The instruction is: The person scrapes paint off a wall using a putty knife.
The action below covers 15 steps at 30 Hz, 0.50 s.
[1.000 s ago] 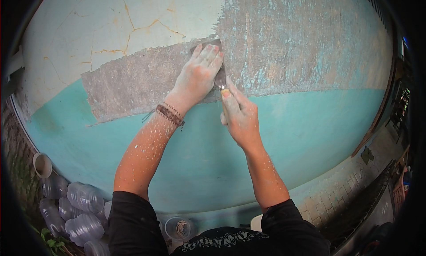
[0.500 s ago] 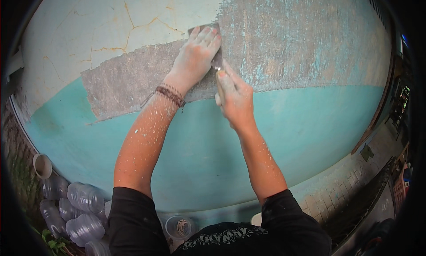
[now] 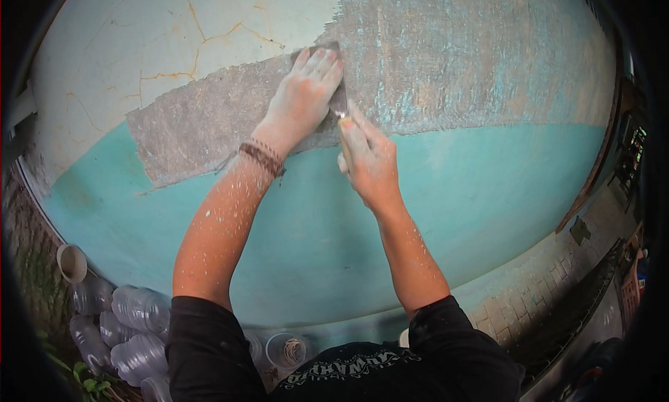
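Observation:
My right hand [image 3: 373, 161] is closed round the pale handle of a scraper [image 3: 339, 102], thumb along it. The broad metal blade is against the wall [image 3: 293, 262]. On the blade my left hand [image 3: 303, 99] lies flat with fingers stretched out, covering much of it. Pale dust coats both hands, and light flakes speckle the forearms. The blade sits on a rough grey bare patch [image 3: 209, 123], close to the edge of cracked whitish paint [image 3: 181, 39]. Smooth turquoise paint lies below the patch.
Several clear plastic bottles [image 3: 139, 308] are heaped at the lower left, near a round pale container [image 3: 72, 262]. A clear tub [image 3: 286, 350] stands close to my body. Paving [image 3: 519, 308] runs along the wall's foot at the right, beside a dark channel [image 3: 571, 318].
The scraper and both hands have shifted slightly down and left in view. Near the blade's top corner, a little more grey shows where whitish paint was.

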Tool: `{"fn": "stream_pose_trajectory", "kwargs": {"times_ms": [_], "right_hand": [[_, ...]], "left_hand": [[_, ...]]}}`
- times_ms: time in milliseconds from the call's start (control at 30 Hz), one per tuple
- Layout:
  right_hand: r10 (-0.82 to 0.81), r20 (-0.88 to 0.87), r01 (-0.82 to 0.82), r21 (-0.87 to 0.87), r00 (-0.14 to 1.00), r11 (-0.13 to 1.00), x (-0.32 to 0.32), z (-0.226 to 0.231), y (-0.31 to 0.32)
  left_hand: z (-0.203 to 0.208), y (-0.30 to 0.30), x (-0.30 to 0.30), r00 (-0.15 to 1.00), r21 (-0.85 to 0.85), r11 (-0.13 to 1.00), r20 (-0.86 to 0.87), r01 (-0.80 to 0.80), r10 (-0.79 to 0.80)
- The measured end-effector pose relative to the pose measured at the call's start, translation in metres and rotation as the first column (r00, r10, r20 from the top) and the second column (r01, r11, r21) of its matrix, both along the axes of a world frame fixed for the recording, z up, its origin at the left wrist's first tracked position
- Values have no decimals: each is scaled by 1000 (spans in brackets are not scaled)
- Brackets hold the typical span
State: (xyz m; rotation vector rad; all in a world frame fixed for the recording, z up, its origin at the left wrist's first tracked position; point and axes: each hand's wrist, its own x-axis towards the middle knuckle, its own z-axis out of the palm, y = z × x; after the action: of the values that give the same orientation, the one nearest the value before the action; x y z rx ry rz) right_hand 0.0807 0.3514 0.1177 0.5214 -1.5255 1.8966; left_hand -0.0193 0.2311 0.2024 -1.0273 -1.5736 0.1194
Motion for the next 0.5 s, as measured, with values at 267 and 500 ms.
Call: {"fn": "stream_pose_trajectory", "kwargs": {"times_ms": [267, 500], "right_hand": [[-63, -162, 61, -16, 985, 998, -3, 24, 26], [-128, 25, 127, 26, 991, 992, 5, 3, 39]], "left_hand": [[27, 39, 2, 994, 4, 995, -46, 97, -97], [6, 55, 1, 996, -78, 994, 51, 74, -71]]}}
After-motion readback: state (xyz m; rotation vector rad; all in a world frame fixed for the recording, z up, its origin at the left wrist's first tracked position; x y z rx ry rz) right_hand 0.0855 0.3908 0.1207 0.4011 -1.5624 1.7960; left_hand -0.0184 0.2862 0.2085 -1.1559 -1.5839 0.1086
